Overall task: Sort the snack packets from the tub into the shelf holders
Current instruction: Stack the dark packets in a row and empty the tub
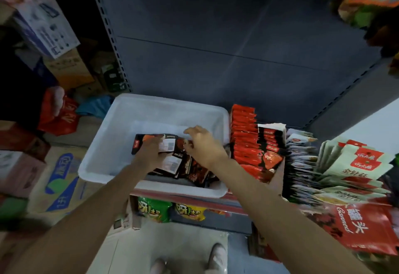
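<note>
two white shoes (187,260) stand on the floor at the bottom edge, below a lower shelf with a green chip bag (154,209) and a yellow chip bag (190,211). above them a white tub (103,144) sits at the shelf's front edge. inside it, the left hand (151,152) curls its fingers around a dark snack packet (168,144) atop the pile of packets (194,172) at the tub's near right corner. the right hand (203,146) hovers there, fingers loosely bent and slightly spread. right of the tub, red packets (244,135) stand upright in a holder (277,176)
</note>
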A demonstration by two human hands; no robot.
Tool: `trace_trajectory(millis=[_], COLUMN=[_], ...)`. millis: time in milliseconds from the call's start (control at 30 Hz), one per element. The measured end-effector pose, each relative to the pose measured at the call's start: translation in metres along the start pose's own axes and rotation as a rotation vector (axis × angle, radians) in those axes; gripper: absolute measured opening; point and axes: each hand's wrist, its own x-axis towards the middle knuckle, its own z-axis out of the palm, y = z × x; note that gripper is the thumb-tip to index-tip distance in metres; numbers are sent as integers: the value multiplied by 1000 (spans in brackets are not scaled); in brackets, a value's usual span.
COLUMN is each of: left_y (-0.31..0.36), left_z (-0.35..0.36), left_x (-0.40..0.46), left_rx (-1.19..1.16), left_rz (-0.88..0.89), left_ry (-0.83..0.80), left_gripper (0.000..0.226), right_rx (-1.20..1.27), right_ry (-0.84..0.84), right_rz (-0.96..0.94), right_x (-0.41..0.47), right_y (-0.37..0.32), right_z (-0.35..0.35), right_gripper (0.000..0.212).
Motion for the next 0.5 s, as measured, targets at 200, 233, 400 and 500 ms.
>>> trace_trajectory(millis=[200,233,400,500], left_y=[-38,-39,-19,-9], left_z=[-1,-3,-22,-25], left_x=[15,16,4,1], left_rx=[-73,-73,539,717], left_rz=[-26,-20,113,175], left_ry=[-82,-86,-113,-203], left_gripper=[82,78,32,33], right_rx=[-63,-105,-165,-215], right_ry=[-365,-406,-382,-369], right_rz=[187,196,184,175], right_x=[29,30,28,26], right_y=[-1,-1,0,-2], right_z=[66,71,77,77], right_gripper=[87,88,87,88])
